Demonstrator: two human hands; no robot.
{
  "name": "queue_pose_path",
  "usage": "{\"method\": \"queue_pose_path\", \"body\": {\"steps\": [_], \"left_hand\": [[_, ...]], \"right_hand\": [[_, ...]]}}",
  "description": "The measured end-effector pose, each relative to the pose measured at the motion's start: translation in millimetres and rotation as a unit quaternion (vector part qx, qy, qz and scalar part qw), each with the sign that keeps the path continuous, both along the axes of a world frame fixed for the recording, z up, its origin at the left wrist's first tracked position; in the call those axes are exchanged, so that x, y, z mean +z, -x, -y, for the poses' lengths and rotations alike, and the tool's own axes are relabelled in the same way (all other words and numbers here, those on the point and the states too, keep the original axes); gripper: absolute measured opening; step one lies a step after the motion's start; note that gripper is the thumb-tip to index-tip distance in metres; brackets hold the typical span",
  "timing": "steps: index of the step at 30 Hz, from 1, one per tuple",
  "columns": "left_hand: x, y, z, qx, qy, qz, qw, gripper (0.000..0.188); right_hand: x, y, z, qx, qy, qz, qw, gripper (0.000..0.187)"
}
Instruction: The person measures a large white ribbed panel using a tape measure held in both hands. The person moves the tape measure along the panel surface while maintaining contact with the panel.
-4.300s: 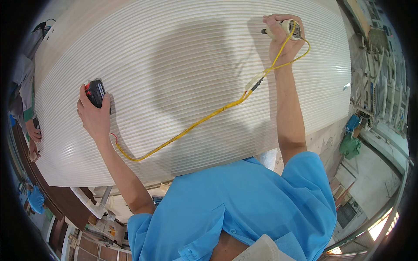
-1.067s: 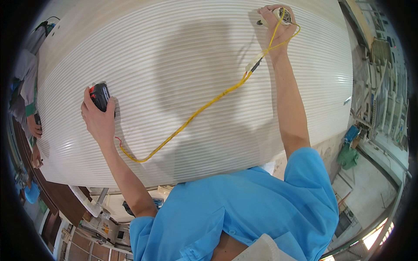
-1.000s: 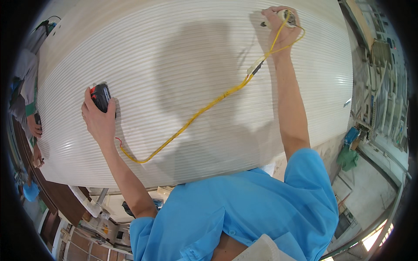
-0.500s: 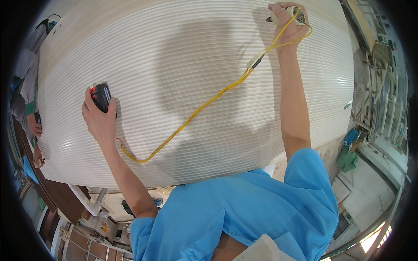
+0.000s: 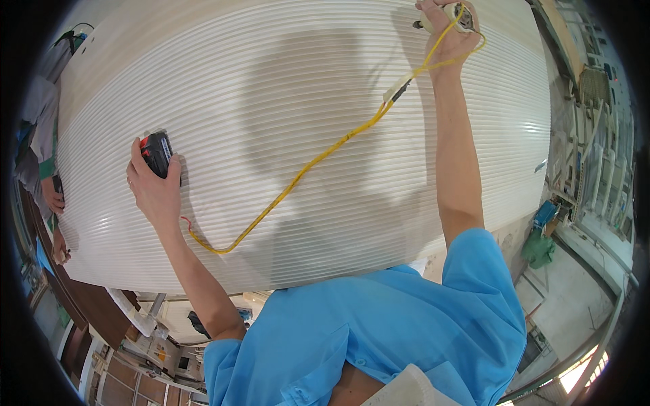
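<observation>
My left hand [image 5: 153, 193] is closed round a black and red battery pack [image 5: 158, 154], which rests on a white ribbed panel [image 5: 284, 95]. At the far right of that panel, my right hand [image 5: 455, 49] grips a small cream-coloured motor [image 5: 464, 18], its shaft end toward the left. Two yellow wires loop from the motor past my fingers to a joint wrapped in black tape. From there a yellow cable [image 5: 298, 181] runs slack across the ridges to a bare reddish wire end near my left wrist. The motor is partly covered by my fingers.
Another person's hands [image 5: 53, 195] are at the panel's left edge, one holding a dark object. Brown boards [image 5: 84, 298] lie at the lower left. Racks with pale lengths [image 5: 599, 155] stand at the right, near a green bag [image 5: 538, 249].
My right hand and the motor have shifted very slightly up, out toward the picture's top edge. My left hand and the battery pack have hardly moved.
</observation>
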State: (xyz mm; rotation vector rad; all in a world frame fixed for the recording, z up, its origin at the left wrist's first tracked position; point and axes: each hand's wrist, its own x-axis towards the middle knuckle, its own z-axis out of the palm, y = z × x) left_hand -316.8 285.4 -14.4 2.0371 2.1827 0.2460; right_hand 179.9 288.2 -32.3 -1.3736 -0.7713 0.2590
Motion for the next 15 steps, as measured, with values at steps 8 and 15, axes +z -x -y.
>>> {"method": "queue_pose_path", "body": {"steps": [8,15], "left_hand": [[1,0,0,0.002,-0.007,-0.005,1.0,0.084],[3,-2,0,0.008,0.002,-0.006,1.0,0.083]], "right_hand": [[-13,4,-10,0.012,0.005,-0.091,0.996,0.018],[-14,-3,-18,0.012,0.016,-0.06,0.998,0.018]]}}
